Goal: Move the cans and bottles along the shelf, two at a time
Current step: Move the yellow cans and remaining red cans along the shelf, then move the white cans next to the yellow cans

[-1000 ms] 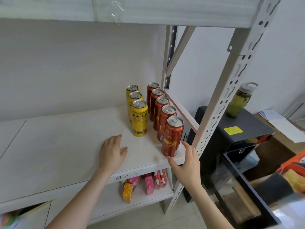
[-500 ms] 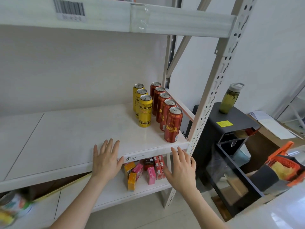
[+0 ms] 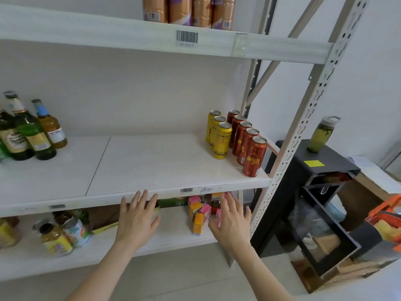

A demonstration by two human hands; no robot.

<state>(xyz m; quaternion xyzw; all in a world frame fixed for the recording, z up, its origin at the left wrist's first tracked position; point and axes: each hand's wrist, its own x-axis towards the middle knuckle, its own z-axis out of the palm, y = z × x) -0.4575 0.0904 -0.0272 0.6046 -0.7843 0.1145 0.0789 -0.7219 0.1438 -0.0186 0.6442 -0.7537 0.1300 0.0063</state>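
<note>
On the right end of the white middle shelf (image 3: pixel 152 166) stand a row of several red cans (image 3: pixel 253 157) and, left of it, a row of three yellow cans (image 3: pixel 221 141). Several glass bottles (image 3: pixel 28 131) stand at the shelf's far left. My left hand (image 3: pixel 137 218) and my right hand (image 3: pixel 233 220) hover in front of and below the shelf's front edge. Both have their fingers spread and hold nothing. Neither hand touches a can.
The upper shelf holds orange-and-purple cans (image 3: pixel 188 9). On the lower shelf lie small pink and orange cartons (image 3: pixel 200 213) and jars (image 3: pixel 58 235). A perforated metal upright (image 3: pixel 303 118) bounds the shelf on the right. Beside it a black cabinet (image 3: pixel 314 192) carries a green drink bottle (image 3: pixel 321 135).
Both hands have drawn back off the middle shelf and dropped below its front edge. The view has pulled back and tilted up, bringing the bottles on the left into sight.
</note>
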